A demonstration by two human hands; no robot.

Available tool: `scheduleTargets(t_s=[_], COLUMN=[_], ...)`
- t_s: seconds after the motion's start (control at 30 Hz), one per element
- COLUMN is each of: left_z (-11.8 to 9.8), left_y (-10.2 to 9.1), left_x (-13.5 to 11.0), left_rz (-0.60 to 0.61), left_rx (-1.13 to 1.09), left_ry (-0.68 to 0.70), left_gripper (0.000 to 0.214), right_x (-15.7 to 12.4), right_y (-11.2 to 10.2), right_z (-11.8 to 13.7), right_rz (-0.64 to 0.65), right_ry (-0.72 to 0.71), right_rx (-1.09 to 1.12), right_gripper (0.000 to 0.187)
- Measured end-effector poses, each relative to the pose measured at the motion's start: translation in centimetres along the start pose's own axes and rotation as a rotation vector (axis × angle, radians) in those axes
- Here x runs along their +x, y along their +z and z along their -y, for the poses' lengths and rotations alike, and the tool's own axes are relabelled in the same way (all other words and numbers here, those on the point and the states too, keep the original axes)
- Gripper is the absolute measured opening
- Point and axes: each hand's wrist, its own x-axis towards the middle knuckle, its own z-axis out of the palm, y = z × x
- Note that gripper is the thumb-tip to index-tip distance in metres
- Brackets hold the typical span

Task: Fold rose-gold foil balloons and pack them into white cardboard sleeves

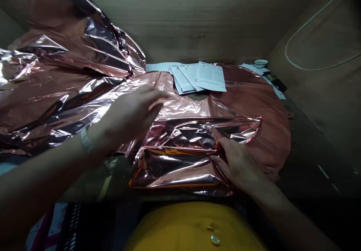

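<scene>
The crumpled rose-gold foil balloon [180, 164] lies in shiny creased folds, its edge pinched by the right hand's fingers [222, 157], while the left hand's fingers [153, 102] curve loosely open just above it.

Honestly the only real gap is the dark worktop [310, 157] right of the foil, past the right hand [239, 164]. Left hand [129, 117] is hemmed in by crumpled rose-gold foil [56, 93], with stacked papers [197, 78] and a wooden wall [180, 21] behind.

"What's on the counter [313, 157] out past the fingers [225, 155]?"

"Some pink foil [270, 130] right under them, papers [210, 77] beyond it, and a small white bowl [261, 63] farther off, beyond the fingers."
</scene>
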Motion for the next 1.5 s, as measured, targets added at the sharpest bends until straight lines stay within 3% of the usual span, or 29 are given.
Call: scheduleTargets(t_s=[0.07, 0.17, 0.23, 0.3, 0.37, 0.47, 0.6, 0.67, 0.77, 0.9, 0.97, 1.03, 1.07, 1.1, 1.13, 1.23, 1.33, 1.5], left_z=[-2.7, -5.3, -5.5, -4.9, -4.1, -3.0, -2.9, -3.7, -5.0, -5.2, -4.7, -4.2, -4.1, -4.0, -4.0, -4.0, -4.0, -4.0], left_y=[1.0, 5.9, 8.9, 10.4, 10.6, 9.4, 7.5, 7.1, 8.3, 11.9, 13.1, 13.6, 13.7, 13.7, 13.6, 13.5, 13.5, 13.4], left_x=[-2.9, -7.0, -8.5, -9.0, -9.1, -9.1, -8.4, -7.4, -5.6, -4.6, -4.7, -5.0, -5.1, -5.1, -5.1, -5.0, -5.0, -5.0], left_rz=[0.091, 0.263, 0.286, 0.285, 0.287, 0.309, 0.356, 0.316, 0.22, 0.191, 0.175, 0.158, 0.151, 0.146, 0.143, 0.13, 0.124, 0.122], left_rx=[0.059, 0.142, 0.166, 0.166, 0.163, 0.165, 0.177, 0.208, 0.22, 0.213, 0.229, 0.249, 0.26, 0.27, 0.277, 0.286, 0.289, 0.296], left_ry=[0.082, 0.093, 0.01, -0.03, -0.025, -0.001, -0.003, -0.05, -0.037, 0.011, 0.001, 0.013, 0.016, 0.017, 0.019, 0.023, 0.03, 0.029], left_gripper=[0.036, 0.042, 0.048, 0.051, 0.052, 0.053, 0.054, 0.049, 0.049, 0.053, 0.054, 0.055, 0.056, 0.056, 0.056, 0.056, 0.056, 0.057], right_x=[0.1, -0.4, -1.1, -2.2, -3.2, -4.1, -4.0, -3.8, -3.8, -3.9, -3.2, -1.8, -0.9, 0.1, 1.1, 4.2, 6.3, 6.9], right_y=[0.1, 0.1, 0.0, 0.2, 0.9, 2.0, 2.8, 2.8, 2.7, 1.9, 0.5, -1.8, -3.1, -4.3, -5.4, -7.0, -6.2, -5.5], right_z=[0.0, 0.4, 0.8, 1.1, 1.1, 0.6, 0.1, 0.3, 1.2, 1.5, -0.2, -3.7, -5.9, -8.2, -10.4, -15.1, -16.5, -17.4], right_rz=[-0.046, -0.171, -0.272, -0.246, -0.107, 0.009, 0.051, 0.073, 0.104, 0.133, 0.042, -0.244, -0.47, -0.605, -0.635, -0.393, -0.216, -0.344], right_ry=[-0.02, -0.118, -0.256, -0.398, -0.467, -0.425, -0.358, -0.336, -0.301, -0.298, -0.271, -0.133, -0.023, 0.035, 0.041, -0.052, -0.103, 0.016], right_rx=[-0.006, -0.088, -0.17, -0.236, -0.29, -0.345, -0.336, -0.316, -0.275, -0.118, 0.06, 0.213, 0.228, 0.182, 0.126, 0.141, 0.188, 0.062], right_gripper=[0.014, 0.014, 0.02, 0.032, 0.048, 0.067, 0.069, 0.069, 0.071, 0.072, 0.059, 0.037, 0.029, 0.027, 0.03, 0.037, 0.024, 0.009])
